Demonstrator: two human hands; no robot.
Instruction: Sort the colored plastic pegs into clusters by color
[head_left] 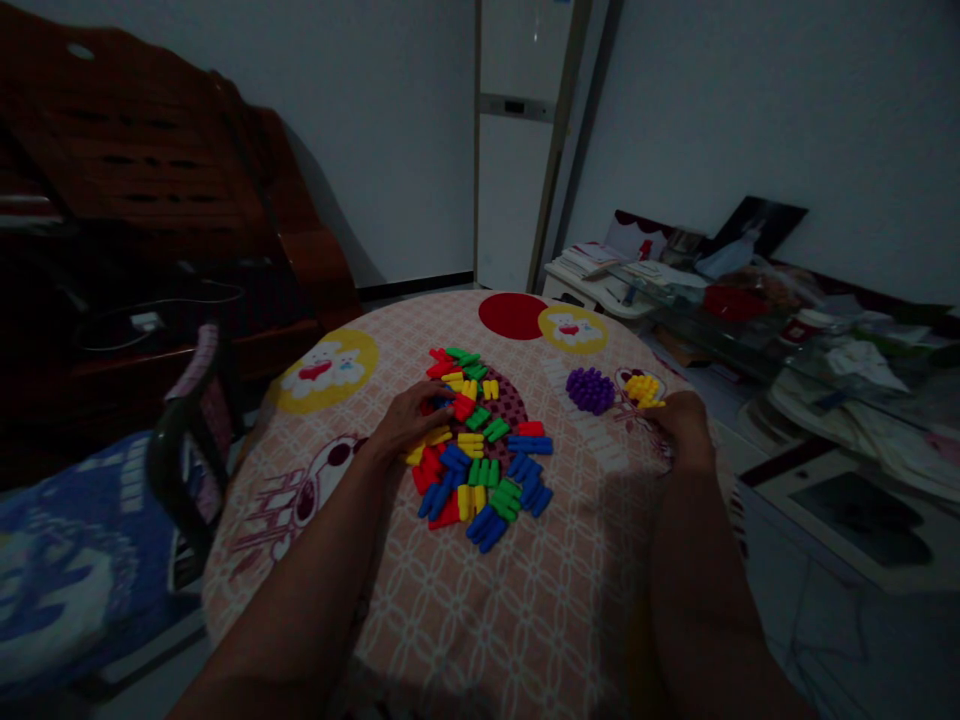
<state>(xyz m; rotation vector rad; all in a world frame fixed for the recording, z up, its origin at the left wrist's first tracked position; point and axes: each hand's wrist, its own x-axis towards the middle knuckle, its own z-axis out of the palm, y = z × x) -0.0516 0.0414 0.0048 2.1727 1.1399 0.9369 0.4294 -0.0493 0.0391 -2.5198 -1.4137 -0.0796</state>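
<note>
Loose plastic building blocks (484, 472) in red, blue, green and yellow lie in a heap at mid-table. My left hand (409, 418) rests at the heap's left side, fingers curled over a few blocks; blue and red show between and beside the fingertips. To the right, a purple cluster (590, 390) of small knobbed pieces sits on the cloth. Just beyond it is a smaller yellow cluster (643, 389). My right hand (684, 418) is closed at the near right edge of the yellow cluster, a bit of yellow at its fingertips. Its fingers are partly hidden.
The round table (420, 620) wears a patterned pink cloth. At left stand a chair (187, 450) with a blue seat cover and a dark wooden bench (150, 200). A cluttered glass-topped cabinet (750, 340) is on the right, and a tall white air conditioner (517, 180) behind.
</note>
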